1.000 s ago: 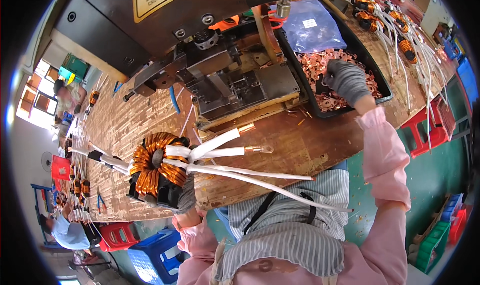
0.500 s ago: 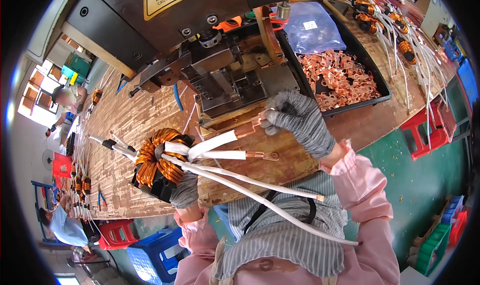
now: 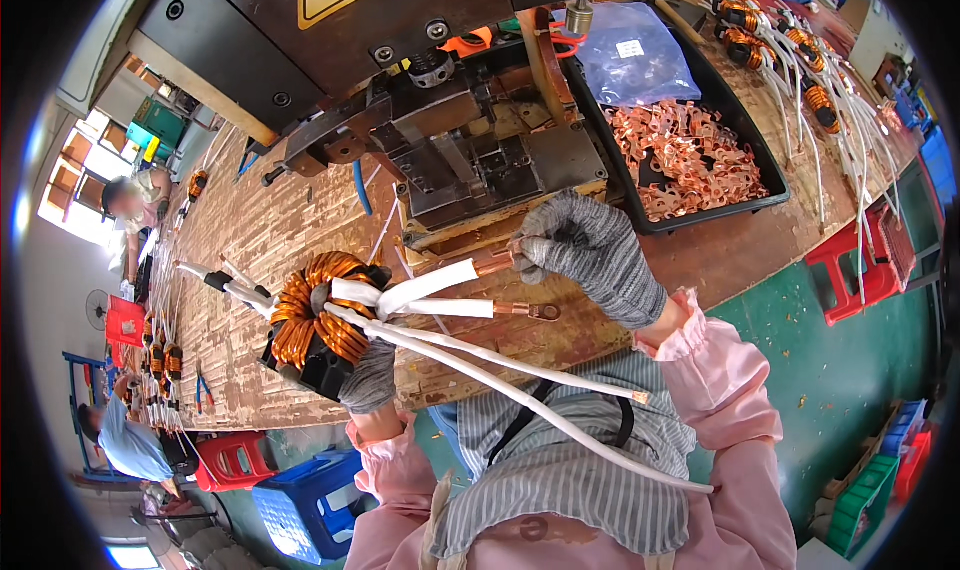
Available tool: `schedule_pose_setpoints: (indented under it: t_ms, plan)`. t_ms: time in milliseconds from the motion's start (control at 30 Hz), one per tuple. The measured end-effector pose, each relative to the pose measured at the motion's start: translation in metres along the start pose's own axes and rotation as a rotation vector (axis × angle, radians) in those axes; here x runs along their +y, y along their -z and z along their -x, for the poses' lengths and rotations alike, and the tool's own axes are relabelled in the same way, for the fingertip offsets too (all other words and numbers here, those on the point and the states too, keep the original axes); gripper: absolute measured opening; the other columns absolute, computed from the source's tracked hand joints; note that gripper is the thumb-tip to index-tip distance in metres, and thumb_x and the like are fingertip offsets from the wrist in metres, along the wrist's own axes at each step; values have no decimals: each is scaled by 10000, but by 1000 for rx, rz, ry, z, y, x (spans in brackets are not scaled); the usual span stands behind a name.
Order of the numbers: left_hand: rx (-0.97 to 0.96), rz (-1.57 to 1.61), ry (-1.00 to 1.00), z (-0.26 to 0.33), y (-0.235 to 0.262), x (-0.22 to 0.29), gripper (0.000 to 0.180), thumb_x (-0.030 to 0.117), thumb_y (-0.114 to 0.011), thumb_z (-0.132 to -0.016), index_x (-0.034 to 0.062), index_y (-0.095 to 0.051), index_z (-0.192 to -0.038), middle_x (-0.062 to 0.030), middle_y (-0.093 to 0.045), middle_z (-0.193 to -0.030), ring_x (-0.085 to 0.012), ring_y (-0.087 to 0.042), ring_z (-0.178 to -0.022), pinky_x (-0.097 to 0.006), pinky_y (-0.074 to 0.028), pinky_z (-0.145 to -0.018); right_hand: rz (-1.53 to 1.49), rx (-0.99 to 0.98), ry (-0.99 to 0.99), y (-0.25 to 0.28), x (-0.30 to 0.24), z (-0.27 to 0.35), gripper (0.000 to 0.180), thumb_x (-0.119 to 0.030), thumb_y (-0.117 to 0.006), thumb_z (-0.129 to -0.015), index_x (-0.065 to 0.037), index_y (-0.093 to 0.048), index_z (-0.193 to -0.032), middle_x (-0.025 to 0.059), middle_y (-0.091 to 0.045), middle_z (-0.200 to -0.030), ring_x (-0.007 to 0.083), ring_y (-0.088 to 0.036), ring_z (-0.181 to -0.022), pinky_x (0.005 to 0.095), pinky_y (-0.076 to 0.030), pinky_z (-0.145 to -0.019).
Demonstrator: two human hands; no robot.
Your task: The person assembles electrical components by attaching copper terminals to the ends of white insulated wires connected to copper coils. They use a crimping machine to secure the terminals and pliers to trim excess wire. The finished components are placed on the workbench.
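Copper-wound coil (image 3: 293,320) is resting at the desk's (image 3: 245,375) near edge, against the left hand (image 3: 370,382), whose hidden fingers are leaving its grip impossible to tell. The right hand (image 3: 595,255) is pinching the copper tip (image 3: 490,264) of a white sleeved lead (image 3: 430,286). That coil is probably weighing heavily, its windings feeling stiff and slick, its black base (image 3: 325,375) offering the surest hold. Thinner leads (image 3: 605,387) are trailing across the apron (image 3: 560,510); a press (image 3: 470,170) is blocking the far side, and a tray (image 3: 715,216) of copper lugs (image 3: 690,170) is lying rightward.
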State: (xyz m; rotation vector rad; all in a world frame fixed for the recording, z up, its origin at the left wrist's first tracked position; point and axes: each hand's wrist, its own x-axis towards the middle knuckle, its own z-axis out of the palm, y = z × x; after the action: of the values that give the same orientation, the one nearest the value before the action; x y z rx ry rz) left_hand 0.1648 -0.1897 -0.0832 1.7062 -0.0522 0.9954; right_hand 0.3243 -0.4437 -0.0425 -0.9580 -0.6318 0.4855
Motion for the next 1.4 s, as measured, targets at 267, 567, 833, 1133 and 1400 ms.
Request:
schedule_pose_setpoints:
  t_ms: [267, 567, 833, 1133, 1400]
  plan:
    - [-93, 823, 248, -26, -17, 19, 670, 522, -406, -899, 10, -360, -1329, -118, -413, -1332, -257, -394, -1235, -471, -348, -1030, 150, -81, -232, 20, -7, -20, 152, -116, -642, -842, -15, -616, -953, 15, -613, -793, 88, -588, -695, 235, -517, -641]
    - [73, 266, 392, -44, -16, 13, 740, 386, -774, -680, 95, -450, -1278, -36, -491, -1275, -232, -409, -1212, -404, -265, -1050, -35, 17, -298, 28, -1, -55, 166, -64, -638, -827, 6, -611, -975, 84, -648, -888, 173, -652, -780, 267, -563, -706]
    - [65, 671, 457, -53, -13, 1, 869, 367, -804, -642, 56, -355, -1318, -67, -505, -1248, -215, -460, -1159, -416, -315, -1051, -74, 29, -312, 27, 0, -71, 144, -18, -630, -818, 35, -610, -951, 111, -643, -887, 200, -659, -775, 279, -576, -698]
    - [48, 580, 382, -68, -20, 3, 789, 289, -776, -683, 27, -351, -1294, -85, -524, -1213, -226, -476, -1139, -382, -357, -1032, -174, 105, -322, 26, 9, -85, 128, 11, -637, -798, 42, -622, -921, 124, -651, -820, 199, -661, -708, 279, -589, -635]
    - [252, 310, 464, -74, -21, 0, 753, 347, -819, -597, 64, -492, -1213, -42, -570, -1148, -200, -488, -1123, -347, -316, -1044, -112, 108, -332, 24, 6, -90, 128, -14, -624, -821, 33, -613, -940, 114, -647, -851, 190, -659, -747, 269, -579, -659]
